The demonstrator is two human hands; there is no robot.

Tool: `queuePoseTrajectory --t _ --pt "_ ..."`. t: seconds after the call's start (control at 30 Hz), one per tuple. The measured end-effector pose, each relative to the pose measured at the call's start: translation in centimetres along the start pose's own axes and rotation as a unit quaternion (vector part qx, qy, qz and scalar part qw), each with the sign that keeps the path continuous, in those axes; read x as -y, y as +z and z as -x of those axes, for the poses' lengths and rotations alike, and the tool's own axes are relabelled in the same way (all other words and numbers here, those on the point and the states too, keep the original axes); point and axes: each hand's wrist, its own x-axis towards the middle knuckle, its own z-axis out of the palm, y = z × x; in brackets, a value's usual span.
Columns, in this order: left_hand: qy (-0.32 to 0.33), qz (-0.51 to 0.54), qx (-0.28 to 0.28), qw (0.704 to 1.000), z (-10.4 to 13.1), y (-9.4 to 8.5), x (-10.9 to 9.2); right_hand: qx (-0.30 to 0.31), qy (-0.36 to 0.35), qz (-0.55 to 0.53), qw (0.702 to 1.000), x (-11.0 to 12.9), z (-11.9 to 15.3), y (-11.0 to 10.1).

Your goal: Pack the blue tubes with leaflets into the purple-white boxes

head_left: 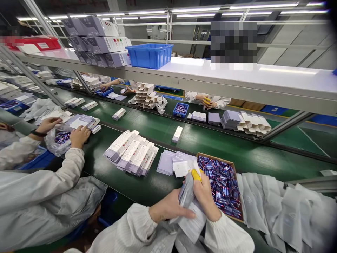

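My left hand (168,210) and my right hand (204,196) together grip a grey foil pouch (186,194) with white leaflets tucked against it, low in the middle of the head view. A yellow finger cot covers my right index fingertip (196,174). Just right of my hands lies a cardboard tray (232,163) full of small blue and red tubes. A stack of pale purple leaflets (168,162) lies on the green belt (158,189) just beyond my hands. Further left a row of flat white and purple cartons (131,153) leans together.
A co-worker's hands (79,136) on my left rest on a plastic bag of tubes. More grey pouches (289,211) pile at the right. Other workers' hands (207,102) work across the far belt. A shelf overhead carries a blue bin (149,54) and stacked boxes (100,44).
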Motion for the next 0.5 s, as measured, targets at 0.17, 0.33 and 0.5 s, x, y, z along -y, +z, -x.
queuePoseTrajectory --t 0.17,0.33,0.5 --pt "-0.001 0.023 -0.026 0.999 -0.9 0.2 1.2 0.009 -0.008 -0.016 1.000 -0.5 -0.4 0.1" --pt "-0.028 0.092 -0.066 0.993 -0.8 0.1 1.5 0.054 0.089 -0.262 0.959 -1.1 -1.1 -1.0" --pt "-0.062 0.155 -0.137 0.976 -1.6 0.0 1.5 0.160 0.134 -0.343 0.916 -2.5 0.9 -1.0"
